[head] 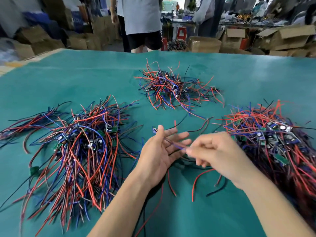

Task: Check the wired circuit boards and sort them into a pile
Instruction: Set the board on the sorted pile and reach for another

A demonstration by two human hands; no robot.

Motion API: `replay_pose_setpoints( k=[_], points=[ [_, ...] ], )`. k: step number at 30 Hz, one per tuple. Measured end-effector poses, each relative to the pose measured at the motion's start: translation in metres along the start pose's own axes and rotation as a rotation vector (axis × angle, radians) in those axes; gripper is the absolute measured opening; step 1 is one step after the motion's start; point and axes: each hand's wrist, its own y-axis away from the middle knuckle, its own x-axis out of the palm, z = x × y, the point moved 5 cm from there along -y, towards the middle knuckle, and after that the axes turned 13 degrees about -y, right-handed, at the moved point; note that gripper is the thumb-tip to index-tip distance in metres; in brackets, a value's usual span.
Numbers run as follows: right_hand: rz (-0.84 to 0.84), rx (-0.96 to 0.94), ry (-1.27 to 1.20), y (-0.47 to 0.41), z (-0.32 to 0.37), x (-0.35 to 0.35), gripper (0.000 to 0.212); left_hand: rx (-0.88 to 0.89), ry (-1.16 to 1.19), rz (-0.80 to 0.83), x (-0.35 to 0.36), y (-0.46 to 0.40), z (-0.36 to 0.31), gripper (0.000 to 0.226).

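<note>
Nearest the lens, two bare forearms reaching in from the lower edge over a teal-green fabric-covered worktable [239,79]. Left hand [158,154] palm up with fingers spread and nearly straight, a small blue wired circuit board [154,130] just beside the thumb tip and thin wires draped across the palm. Right hand [217,151] palm down, thumb and forefinger pinching a thin blue wire [177,146] that runs across the left fingers; remaining fingers loosely curled; motion blur here, so whether this wire belongs to the small board cannot be told. Loose red and black leads [196,183] lying on the cloth below and between the wrists. To the left, a large pile of circuit boards with long red, blue and black wires [82,147], leads trailing toward the near edge. To the right, a second large pile of boards with capacitors and red and blue wires [273,139], touching the right forearm's outer side. Farther back, centre, a smaller tangled heap of wired boards [172,86], well apart from both hands. Beyond the table edge, a standing person in a grey shirt and black shorts [142,23], brown cardboard cartons [290,38] stacked on the floor, and a red plastic stool [181,33].
</note>
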Motion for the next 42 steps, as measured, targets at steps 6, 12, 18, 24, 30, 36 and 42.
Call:
replay_pose_setpoints(
  k=[6, 12, 18, 24, 30, 36, 42],
  points=[
    [0.190, 0.069, 0.229, 0.002, -0.023, 0.004, 0.015, 0.002, 0.001, 0.051, -0.006, 0.002, -0.005, 0.051],
    [0.156, -0.020, 0.145, 0.003, -0.016, 0.000, 0.032, 0.022, -0.014, 0.132, -0.002, 0.002, -0.005, 0.037],
    [-0.118, -0.177, -0.063, 0.001, -0.007, 0.009, 0.035, 0.099, -0.311, 0.294, 0.009, 0.010, 0.002, 0.032],
    [-0.292, -0.128, -0.139, 0.000, -0.019, 0.006, 0.017, 0.187, -0.623, 0.246, 0.013, 0.014, 0.008, 0.045],
    [-0.187, 0.000, -0.308, -0.004, -0.024, 0.001, 0.006, 0.150, -0.622, 0.259, 0.015, 0.014, 0.008, 0.034],
    [-0.219, -0.004, -0.407, -0.005, -0.026, -0.007, 0.004, 0.162, -0.604, 0.254, 0.016, 0.014, 0.011, 0.022],
    [-0.271, 0.012, -0.545, -0.007, -0.030, -0.009, 0.004, 0.137, -0.553, 0.246, 0.015, 0.011, 0.010, 0.037]
  ],
)
